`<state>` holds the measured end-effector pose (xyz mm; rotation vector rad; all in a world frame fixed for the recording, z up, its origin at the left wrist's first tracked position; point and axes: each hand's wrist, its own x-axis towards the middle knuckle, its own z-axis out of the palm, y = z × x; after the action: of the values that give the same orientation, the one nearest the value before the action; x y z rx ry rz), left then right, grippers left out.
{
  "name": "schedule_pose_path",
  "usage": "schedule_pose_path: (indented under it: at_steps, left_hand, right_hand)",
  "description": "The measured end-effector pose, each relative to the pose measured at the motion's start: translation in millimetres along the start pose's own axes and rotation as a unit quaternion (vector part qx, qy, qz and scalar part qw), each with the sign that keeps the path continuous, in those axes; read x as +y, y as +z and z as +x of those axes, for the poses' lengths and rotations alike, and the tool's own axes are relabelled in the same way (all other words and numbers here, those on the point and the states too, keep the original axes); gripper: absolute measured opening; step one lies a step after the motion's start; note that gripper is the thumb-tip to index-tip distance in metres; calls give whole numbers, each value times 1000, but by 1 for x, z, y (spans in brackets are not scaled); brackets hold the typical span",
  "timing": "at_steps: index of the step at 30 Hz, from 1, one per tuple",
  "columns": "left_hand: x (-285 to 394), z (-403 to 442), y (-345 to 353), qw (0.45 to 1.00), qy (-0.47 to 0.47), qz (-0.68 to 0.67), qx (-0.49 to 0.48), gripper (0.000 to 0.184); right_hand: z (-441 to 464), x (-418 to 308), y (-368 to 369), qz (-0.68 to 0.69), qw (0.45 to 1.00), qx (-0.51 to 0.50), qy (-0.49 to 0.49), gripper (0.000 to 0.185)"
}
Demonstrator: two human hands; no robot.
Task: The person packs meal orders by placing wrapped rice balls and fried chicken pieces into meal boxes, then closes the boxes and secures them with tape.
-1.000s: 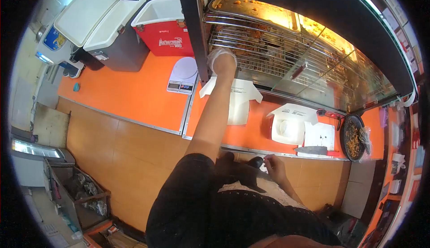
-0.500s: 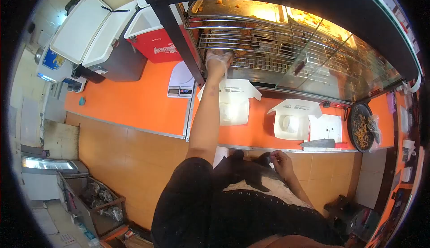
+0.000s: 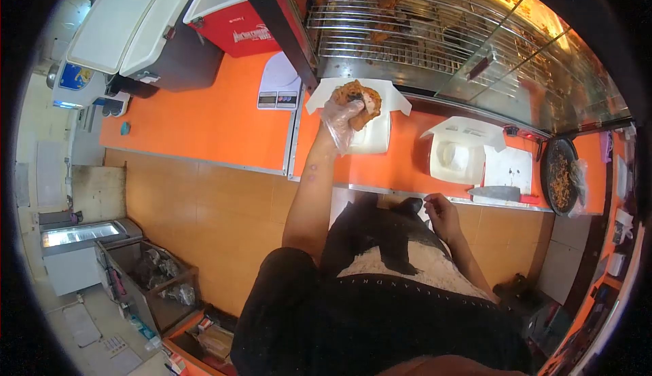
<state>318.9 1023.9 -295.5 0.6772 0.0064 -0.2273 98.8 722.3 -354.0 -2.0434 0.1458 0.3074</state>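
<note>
A clear plastic glove covers my left hand point(image 3: 345, 115), which is closed around a piece of fried chicken point(image 3: 363, 103). The chicken is above an open white carton point(image 3: 377, 135) on the orange counter point(image 3: 204, 118). My right hand point(image 3: 441, 214) hangs near my body, past the counter's front edge, with its fingers curled in and nothing seen in them. To the right stands a second open carton point(image 3: 458, 159) with a small white item inside.
Behind the cartons is a lit display cabinet with wire racks point(image 3: 401, 30) and glass panes. A knife point(image 3: 496, 191) lies on a white board point(image 3: 509, 165) beside a dark pan of crumbs point(image 3: 560, 176). A scale point(image 3: 278, 84) and coolers point(image 3: 241, 26) stand left.
My left hand has come out of the cabinet and back over the open carton, and the chicken piece now shows in it. The view has shifted, and my right hand stays near my body.
</note>
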Motion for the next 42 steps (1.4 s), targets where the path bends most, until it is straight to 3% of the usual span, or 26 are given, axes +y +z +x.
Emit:
schedule_pose_path:
  at_steps: [6, 10, 15, 18, 21, 23, 24, 27, 29, 33, 35, 36, 38, 39, 42]
  left_hand:
    - [-16, -15, 14, 986, -54, 124, 95, 34]
    - [-49, -5, -8, 976, -67, 151, 143, 49]
    - [-77, 13, -52, 952, -92, 262, 126, 53]
    - [-87, 33, -79, 947, -139, 281, 71, 38]
    - [-90, 38, -74, 909, -189, 372, 19, 28]
    - [-75, 21, -33, 848, -179, 494, 72, 25]
    - [-88, 26, -48, 847, -181, 495, 70, 25]
    - [-120, 38, -87, 820, -137, 547, 98, 26]
    - [-100, 29, -60, 719, -92, 682, 98, 28]
    - [-84, 24, -53, 732, -58, 675, 69, 30]
    - [-81, 25, -51, 655, -17, 755, 38, 30]
    - [-82, 25, -56, 654, -18, 756, 36, 30]
    - [-87, 24, -70, 725, 7, 688, 42, 29]
    - [-90, 23, -76, 724, 7, 689, 42, 29]
    - [-103, 21, -84, 804, -46, 589, 71, 39]
  right_hand:
    - [1, -8, 2, 22, 999, -34, 8, 9]
    - [-2, -3, 4, -4, 999, -39, 11, 16]
    - [-7, -11, 4, -27, 999, -43, 15, 17]
    - [-10, -8, 7, -33, 999, -20, 4, 12]
    - [-13, 9, 11, -26, 1000, -15, -2, 13]
    - [-16, 5, 9, -11, 999, -27, 19, 17]
    - [-16, 2, 7, 2, 998, -41, 38, 20]
    - [-18, -3, 3, -18, 999, -35, 31, 20]
    - [-20, -7, 1, -17, 999, -32, 41, 20]
    - [-24, -1, 1, -46, 996, -45, 54, 20]
    - [-24, 2, 1, -39, 997, -40, 49, 20]
    - [-26, 4, 1, -34, 998, -36, 44, 21]
    - [-25, 7, 1, -27, 998, -34, 47, 21]
    - [-24, 8, 2, -22, 998, -33, 48, 21]
    - [-23, 5, 2, -52, 997, -37, 48, 21]
